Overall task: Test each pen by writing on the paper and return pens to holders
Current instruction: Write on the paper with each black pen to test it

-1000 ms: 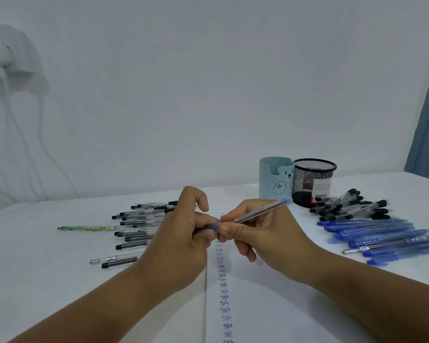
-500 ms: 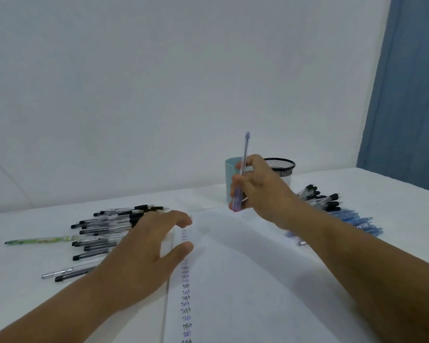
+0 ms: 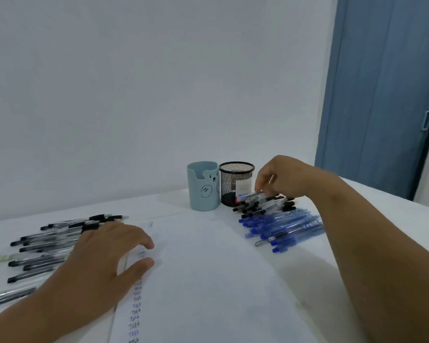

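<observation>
Head view: centre, blue cup (image 3: pixel 204 186) and mesh cup (image 3: pixel 235 183), contents unseen; right hand (image 3: pixel 279 178) pinches a black pen (image 3: pixel 254 197); left hand (image 3: pixel 109 253) spreads flat on paper (image 3: pixel 208 280).

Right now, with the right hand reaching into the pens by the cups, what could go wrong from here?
1. The right hand is picking from a loose heap of black pens; neighbours could get nudged and roll.
2. Its forearm hangs over the blue pens and might sweep them.
3. The left hand covers part of the writing on the paper, so fresh ink may smear.
</observation>
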Demonstrator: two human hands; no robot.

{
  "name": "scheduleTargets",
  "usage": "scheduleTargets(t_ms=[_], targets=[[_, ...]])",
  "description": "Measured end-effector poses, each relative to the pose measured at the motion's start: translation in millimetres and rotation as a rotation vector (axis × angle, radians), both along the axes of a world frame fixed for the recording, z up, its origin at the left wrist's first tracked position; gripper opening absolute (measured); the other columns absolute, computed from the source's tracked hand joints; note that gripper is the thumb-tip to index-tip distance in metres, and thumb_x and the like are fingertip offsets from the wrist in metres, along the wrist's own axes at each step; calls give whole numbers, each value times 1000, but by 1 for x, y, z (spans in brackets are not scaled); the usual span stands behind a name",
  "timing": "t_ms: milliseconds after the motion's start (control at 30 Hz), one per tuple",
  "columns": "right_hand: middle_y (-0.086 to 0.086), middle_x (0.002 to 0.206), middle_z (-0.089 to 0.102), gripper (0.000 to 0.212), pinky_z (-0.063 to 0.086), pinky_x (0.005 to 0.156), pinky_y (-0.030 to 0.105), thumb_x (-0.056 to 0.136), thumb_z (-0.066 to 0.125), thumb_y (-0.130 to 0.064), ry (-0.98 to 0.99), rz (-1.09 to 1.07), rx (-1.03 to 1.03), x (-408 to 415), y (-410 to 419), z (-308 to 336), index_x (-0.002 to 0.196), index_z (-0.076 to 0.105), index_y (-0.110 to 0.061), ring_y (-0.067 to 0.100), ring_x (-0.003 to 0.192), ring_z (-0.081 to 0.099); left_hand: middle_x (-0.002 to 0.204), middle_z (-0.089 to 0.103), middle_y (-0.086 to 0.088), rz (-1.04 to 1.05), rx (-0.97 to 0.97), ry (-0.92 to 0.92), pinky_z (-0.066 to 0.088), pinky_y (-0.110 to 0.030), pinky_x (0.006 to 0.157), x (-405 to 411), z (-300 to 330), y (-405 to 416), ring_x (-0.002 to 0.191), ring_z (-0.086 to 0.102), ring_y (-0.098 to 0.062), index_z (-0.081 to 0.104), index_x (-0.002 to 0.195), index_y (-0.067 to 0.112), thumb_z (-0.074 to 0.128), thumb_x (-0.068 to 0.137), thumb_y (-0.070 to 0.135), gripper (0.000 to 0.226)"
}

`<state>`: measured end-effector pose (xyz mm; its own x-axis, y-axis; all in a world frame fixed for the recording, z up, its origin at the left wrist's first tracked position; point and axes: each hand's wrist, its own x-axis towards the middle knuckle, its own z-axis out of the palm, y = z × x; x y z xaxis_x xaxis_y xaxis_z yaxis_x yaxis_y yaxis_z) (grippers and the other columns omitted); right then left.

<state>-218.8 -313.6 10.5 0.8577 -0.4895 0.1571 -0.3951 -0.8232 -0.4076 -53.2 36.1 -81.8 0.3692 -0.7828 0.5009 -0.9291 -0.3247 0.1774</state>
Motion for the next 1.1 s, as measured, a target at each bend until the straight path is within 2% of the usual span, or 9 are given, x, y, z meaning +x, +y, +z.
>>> scheduleTargets(t_ms=[133, 267, 433, 567, 700, 800, 867, 1000, 1100], targets=[[-9, 84, 76, 29, 51, 72, 26, 78, 78, -2, 212, -21, 2, -10, -6, 6, 78, 79, -31, 11, 85, 65, 115, 59, 34, 34, -33, -3, 49, -45, 87, 5, 0, 2, 115, 53, 2, 57, 105, 52, 45, 86, 67, 27], [-13, 82, 74, 25, 52, 86, 31, 75, 84, -6, 327, -39, -36, -11, -4, 7, 84, 82, -29, 12, 94, 64, 116, 59, 34, 52, -22, -9, 49, -42, 83, 7, -1, 3, 110, 52, 6, 58, 106, 51, 43, 86, 71, 31], [-9, 91, 73, 25, 50, 77, 29, 73, 86, -7, 324, -12, -59, -6, -2, 4, 83, 81, -30, 13, 90, 64, 117, 59, 34, 67, -18, 0, 48, -45, 86, 6, 1, 3, 112, 52, 6, 59, 105, 50, 44, 85, 73, 34], [-9, 85, 72, 33, 48, 67, 23, 80, 70, 0, 161, 95, -69, 7, 20, 2, 76, 76, -33, 8, 78, 65, 116, 57, 37, 94, -23, 4, 43, -44, 92, 8, 7, 5, 112, 52, 7, 58, 101, 53, 45, 83, 66, 26], [-18, 75, 63, 30, 46, 63, 16, 86, 58, -5, -53, 266, -109, 32, 76, -11, 81, 72, -31, 4, 70, 59, 97, 64, 28, 144, 43, -8, 45, -41, 84, 18, 23, 16, 94, 59, 0, 61, 87, 50, 53, 77, 61, 16], [-17, 79, 62, 21, 49, 67, 19, 88, 62, -11, -150, 470, -97, 51, 120, -28, 92, 72, -30, 4, 72, 58, 84, 66, 23, 156, 146, 62, 46, -27, 76, 25, 39, 32, 83, 60, -2, 66, 79, 44, 62, 67, 65, 24], [-17, 81, 63, 16, 51, 72, 22, 89, 65, -16, -164, 572, -72, 63, 143, -39, 94, 72, -30, 6, 75, 59, 84, 65, 23, 160, 258, 158, 44, -20, 69, 29, 48, 42, 82, 58, -1, 69, 81, 44, 73, 64, 63, 25], [-18, 83, 61, 15, 38, 68, 5, 91, 63, -17, -92, 714, -96, 85, 172, -59, 100, 72, -25, -11, 77, 52, 83, 63, 25, 188, 382, 278, 43, -16, 62, 40, 54, 57, 72, 57, 4, 71, 82, 46, 86, 65, 53, 23], [-16, 85, 63, 17, 34, 68, 5, 92, 59, -17, -18, 768, -159, 97, 182, -65, 98, 73, -24, -14, 75, 51, 81, 66, 21, 177, 398, 283, 43, -12, 61, 45, 54, 61, 71, 57, 5, 72, 82, 41, 88, 69, 45, 21]])
